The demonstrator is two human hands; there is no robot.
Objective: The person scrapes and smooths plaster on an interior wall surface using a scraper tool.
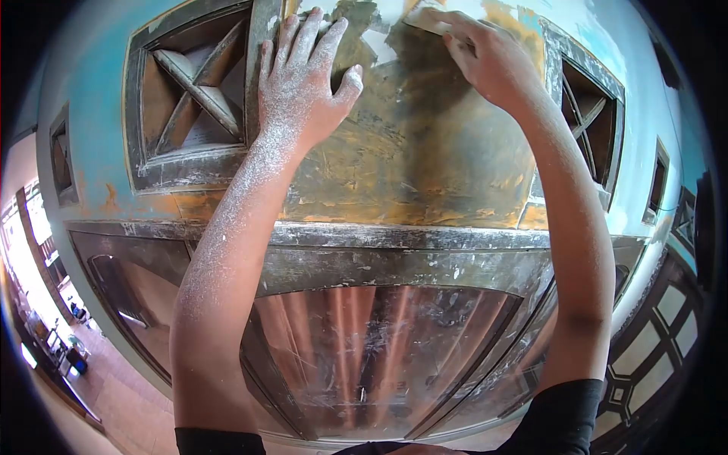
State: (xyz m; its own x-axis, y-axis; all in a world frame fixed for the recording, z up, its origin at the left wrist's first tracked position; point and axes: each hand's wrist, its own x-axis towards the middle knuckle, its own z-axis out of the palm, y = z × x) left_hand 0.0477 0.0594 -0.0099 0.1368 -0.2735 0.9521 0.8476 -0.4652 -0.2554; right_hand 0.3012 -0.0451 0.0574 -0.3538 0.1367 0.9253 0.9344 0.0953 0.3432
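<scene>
My left hand (pixel 298 87), coated in white dust up the forearm, rests against the upper wall with its fingers spread. It lies beside the frame of the left vent opening and holds nothing. Higher up and to the right, my right hand (pixel 485 57) has its fingers closed on a pale, flat sheet (pixel 426 17) that looks like folded sandpaper, pressed to the wall. Between my hands is a worn wall panel (pixel 409 152) with brown, ochre and grey patches. White filler patches (pixel 379 44) show near its top.
Square vents with crossed slats, a left one (pixel 199 95) and a right one (pixel 588 114), flank the panel. Below runs a scuffed wooden ledge (pixel 409 236) above a glass pane (pixel 379 356) with reddish curtains behind. A tiled floor (pixel 125 379) shows at lower left.
</scene>
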